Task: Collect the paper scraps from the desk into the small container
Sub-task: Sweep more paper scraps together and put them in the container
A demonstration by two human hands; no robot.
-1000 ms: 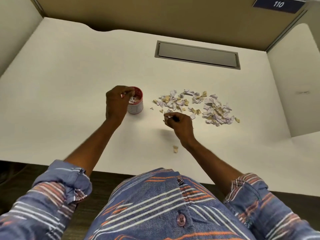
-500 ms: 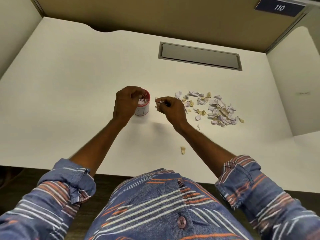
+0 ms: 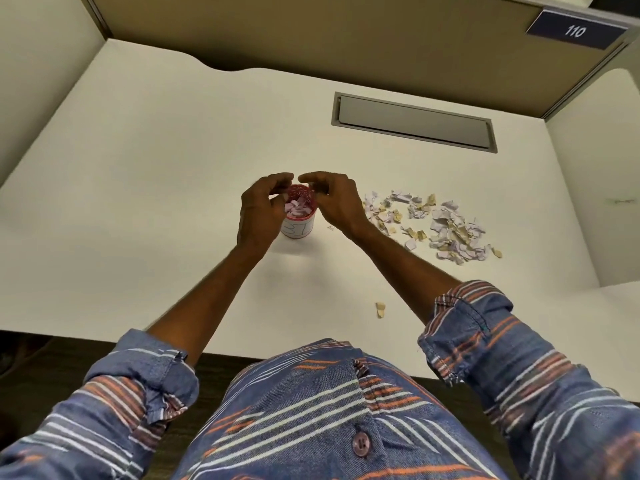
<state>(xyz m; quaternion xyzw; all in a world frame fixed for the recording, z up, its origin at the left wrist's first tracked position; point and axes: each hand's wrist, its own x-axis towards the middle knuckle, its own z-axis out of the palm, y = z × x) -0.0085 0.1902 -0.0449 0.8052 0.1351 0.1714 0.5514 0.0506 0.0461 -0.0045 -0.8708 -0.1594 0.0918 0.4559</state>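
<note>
A small white container (image 3: pixel 298 228) with a red rim stands at the middle of the white desk (image 3: pixel 138 188), with pale scraps inside it. My left hand (image 3: pixel 259 213) grips its left side, fingers curled round the rim. My right hand (image 3: pixel 337 202) hovers over the right rim with its fingertips bunched in a pinch above the opening. A spread pile of lilac and tan paper scraps (image 3: pixel 440 225) lies on the desk to the right of my right hand. One tan scrap (image 3: pixel 380 309) lies alone near the front edge, and a tiny bit (image 3: pixel 330 228) sits beside the container.
A grey cable hatch (image 3: pixel 414 123) is set flush into the desk at the back right. Partition walls close the desk at the back and both sides, and a sign reading 110 (image 3: pixel 575 30) is at the top right.
My right hand has carried its pinch of scraps leftward from the pile to over the container's mouth. My left hand has stayed on the container.
</note>
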